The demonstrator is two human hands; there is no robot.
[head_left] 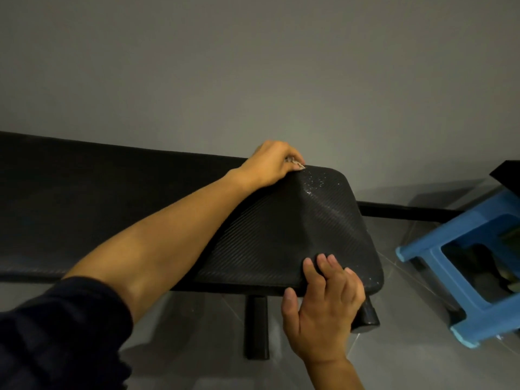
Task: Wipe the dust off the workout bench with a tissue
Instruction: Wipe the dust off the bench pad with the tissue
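The workout bench [267, 235] spans 9 o'clock to centre, with a blue stool [453, 280] at 3 o'clock. The right hand [323, 299] rests loose-fingered on the near edge. The left hand [270, 161] pinches a crumpled tissue [295, 164] at the far edge, seemingly mid-wipe. Dust specks [318, 178] just toward 3 o'clock probably need the next stroke.

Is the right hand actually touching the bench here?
Touching. The head view shows the right hand with its fingertips lying flat on the near corner of the bench and its thumb against the edge, with no gap.
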